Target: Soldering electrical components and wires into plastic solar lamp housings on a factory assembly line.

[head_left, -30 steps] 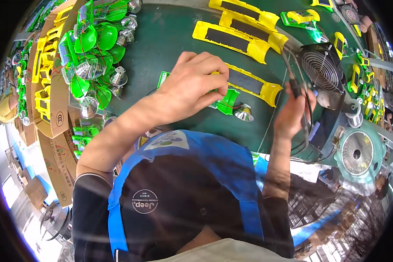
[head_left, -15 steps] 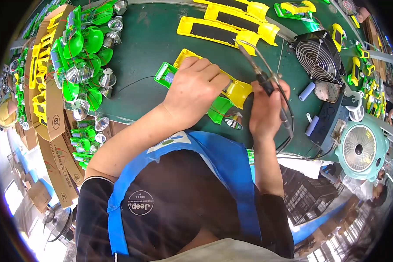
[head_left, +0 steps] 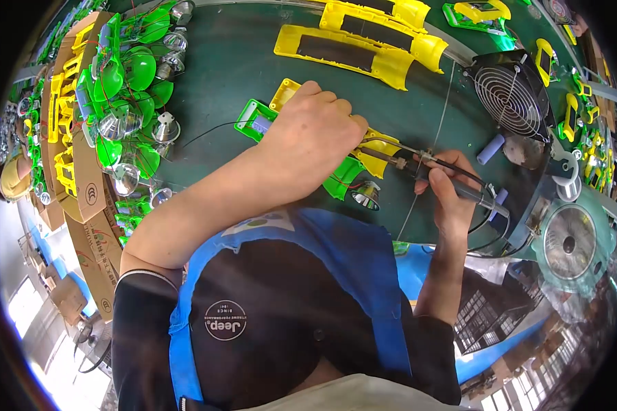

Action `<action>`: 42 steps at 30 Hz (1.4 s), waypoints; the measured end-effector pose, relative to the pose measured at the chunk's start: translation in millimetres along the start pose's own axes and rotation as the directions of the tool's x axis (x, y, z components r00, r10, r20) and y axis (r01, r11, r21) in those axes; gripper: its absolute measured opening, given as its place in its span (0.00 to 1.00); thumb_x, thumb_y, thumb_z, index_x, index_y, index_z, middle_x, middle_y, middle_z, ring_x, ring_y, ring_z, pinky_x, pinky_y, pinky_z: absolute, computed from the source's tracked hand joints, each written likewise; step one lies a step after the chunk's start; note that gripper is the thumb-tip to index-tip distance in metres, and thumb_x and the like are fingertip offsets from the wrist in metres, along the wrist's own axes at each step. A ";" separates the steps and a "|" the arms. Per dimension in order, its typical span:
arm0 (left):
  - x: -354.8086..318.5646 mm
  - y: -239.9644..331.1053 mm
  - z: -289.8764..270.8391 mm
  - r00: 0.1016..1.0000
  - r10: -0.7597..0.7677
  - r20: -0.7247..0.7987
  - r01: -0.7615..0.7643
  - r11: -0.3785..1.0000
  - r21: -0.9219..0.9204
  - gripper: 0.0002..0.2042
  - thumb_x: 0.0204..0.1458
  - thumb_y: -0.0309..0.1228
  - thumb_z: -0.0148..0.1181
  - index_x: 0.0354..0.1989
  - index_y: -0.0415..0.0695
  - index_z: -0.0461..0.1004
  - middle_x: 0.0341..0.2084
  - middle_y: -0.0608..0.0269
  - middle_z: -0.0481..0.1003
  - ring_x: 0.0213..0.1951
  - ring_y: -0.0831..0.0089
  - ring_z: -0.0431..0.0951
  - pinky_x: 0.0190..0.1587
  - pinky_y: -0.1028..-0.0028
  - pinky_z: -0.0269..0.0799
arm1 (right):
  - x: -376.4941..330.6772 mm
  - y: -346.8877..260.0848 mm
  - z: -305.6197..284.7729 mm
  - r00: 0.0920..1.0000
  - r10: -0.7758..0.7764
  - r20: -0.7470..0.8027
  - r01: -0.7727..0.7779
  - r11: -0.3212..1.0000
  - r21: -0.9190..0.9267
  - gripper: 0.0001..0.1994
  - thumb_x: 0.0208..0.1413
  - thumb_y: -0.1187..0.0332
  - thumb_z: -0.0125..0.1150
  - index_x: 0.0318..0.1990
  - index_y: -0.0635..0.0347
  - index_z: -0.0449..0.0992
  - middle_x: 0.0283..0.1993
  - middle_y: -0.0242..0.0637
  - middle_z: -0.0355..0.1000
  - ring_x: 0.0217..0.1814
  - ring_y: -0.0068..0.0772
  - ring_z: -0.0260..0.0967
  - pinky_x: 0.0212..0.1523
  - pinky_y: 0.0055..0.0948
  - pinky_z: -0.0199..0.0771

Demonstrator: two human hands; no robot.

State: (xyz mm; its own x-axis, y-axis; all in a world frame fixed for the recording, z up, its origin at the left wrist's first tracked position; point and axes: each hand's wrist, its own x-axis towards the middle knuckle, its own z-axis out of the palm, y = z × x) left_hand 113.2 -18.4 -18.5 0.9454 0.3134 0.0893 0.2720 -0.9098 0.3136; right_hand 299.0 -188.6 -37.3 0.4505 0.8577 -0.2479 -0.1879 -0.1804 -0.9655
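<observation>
Centre frame: left hand [head_left: 315, 133], fingers curled down, presses the long yellow moulded-plastic housing [head_left: 377, 152] onto the dark green matte surface [head_left: 233, 75]. Right hand [head_left: 449, 195], fingers wrapped tight, grips a slim black soldering iron [head_left: 452, 183], metal tip at the housing's end.

Your bench [head_left: 233, 75]: dark green top. Far side: two long yellow housings [head_left: 353, 51] with black panels. Left edge: green reflector shells [head_left: 134, 68], clear lens cones [head_left: 113, 127], cardboard boxes [head_left: 82, 185]. Centre: small green board [head_left: 253, 123], chrome reflector [head_left: 367, 195]. Right: black fan [head_left: 511, 96], blue cylinder cell [head_left: 490, 147].
</observation>
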 end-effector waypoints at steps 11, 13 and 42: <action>0.2 0.7 -1.1 0.999 -0.003 0.048 0.003 1.000 -0.006 0.03 0.42 0.27 0.54 0.26 0.45 0.73 0.23 0.63 0.70 0.34 0.66 0.73 0.41 0.69 0.64 | -4.2 -7.2 4.5 0.998 0.056 -0.033 -0.058 0.995 -0.080 0.08 0.52 0.75 0.61 0.37 0.69 0.71 0.28 0.37 0.73 0.27 0.22 0.71 0.31 0.22 0.74; 2.8 3.6 -3.2 0.998 0.028 0.051 -0.028 1.000 0.001 0.03 0.42 0.27 0.54 0.26 0.44 0.73 0.23 0.63 0.70 0.34 0.66 0.72 0.40 0.69 0.64 | -3.6 0.4 -3.8 1.000 0.003 0.011 -0.003 0.999 -0.035 0.08 0.52 0.75 0.61 0.37 0.69 0.71 0.28 0.37 0.73 0.27 0.22 0.71 0.31 0.22 0.74; 0.4 3.5 -0.4 1.000 0.010 0.022 -0.012 0.999 0.049 0.03 0.41 0.28 0.56 0.25 0.45 0.73 0.23 0.64 0.71 0.32 0.68 0.73 0.39 0.70 0.64 | -17.6 36.7 60.1 0.879 -0.473 -0.066 0.462 0.877 -0.131 0.17 0.61 0.64 0.57 0.49 0.59 0.58 0.39 0.48 0.73 0.40 0.34 0.72 0.45 0.33 0.70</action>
State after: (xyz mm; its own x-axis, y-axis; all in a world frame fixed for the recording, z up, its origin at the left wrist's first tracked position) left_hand 114.5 -21.3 -17.0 0.9519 0.2979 0.0719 0.2696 -0.9256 0.2656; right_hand 231.7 -181.3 -63.5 0.5423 0.8072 0.2333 0.1577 0.1750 -0.9719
